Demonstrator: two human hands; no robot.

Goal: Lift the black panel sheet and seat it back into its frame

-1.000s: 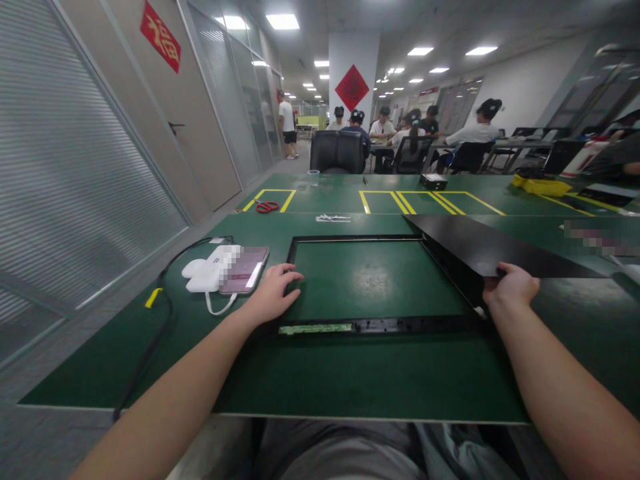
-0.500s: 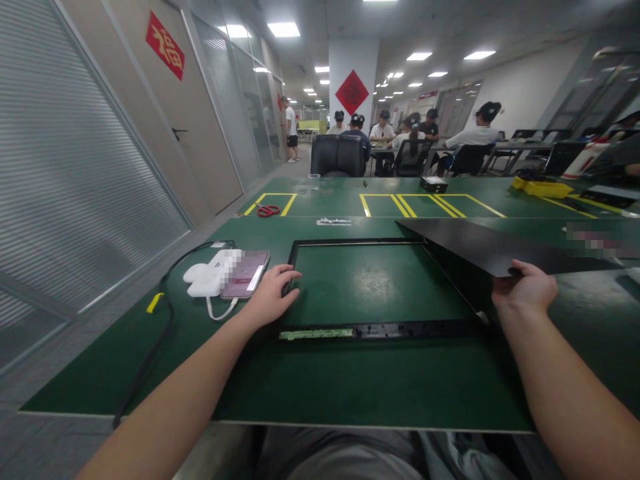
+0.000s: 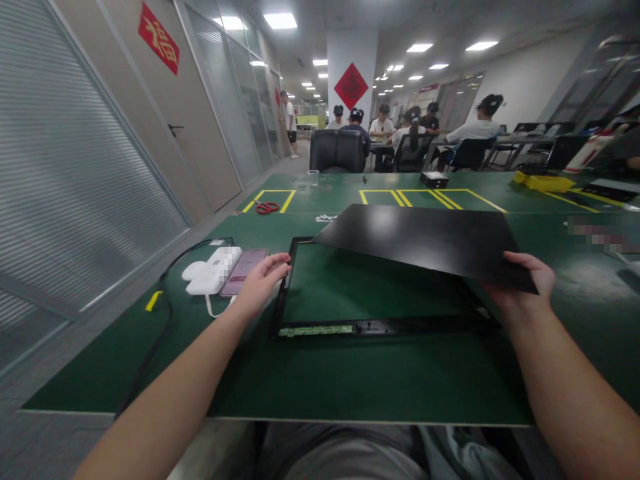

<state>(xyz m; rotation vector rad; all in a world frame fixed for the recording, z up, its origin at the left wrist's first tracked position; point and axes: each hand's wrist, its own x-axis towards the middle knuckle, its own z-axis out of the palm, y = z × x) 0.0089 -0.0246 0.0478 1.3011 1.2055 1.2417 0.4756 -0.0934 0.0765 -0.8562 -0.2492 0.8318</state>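
Note:
A thin, flat black panel (image 3: 425, 237) is in my right hand (image 3: 525, 283), which grips its near right corner. The panel is tilted over a black rectangular frame (image 3: 420, 325) that lies on the green table. Its far left corner is close to the frame's far side; whether they touch I cannot tell. A green circuit strip (image 3: 316, 331) sits in the frame's near side. My left hand (image 3: 263, 277) is at the frame's left side with fingers stretched out, fingertips at the edge, holding nothing.
Left of the frame lie a phone (image 3: 245, 270), a white power bank (image 3: 215, 270) and a black cable (image 3: 167, 320). Red scissors (image 3: 267, 207) and white bits (image 3: 326, 218) are farther back on the green table (image 3: 370, 393). Several people sit at tables beyond.
The panel has swung left with my right hand, from the right side to above the frame, and its broad face now shows. My left hand has shifted slightly left and up.

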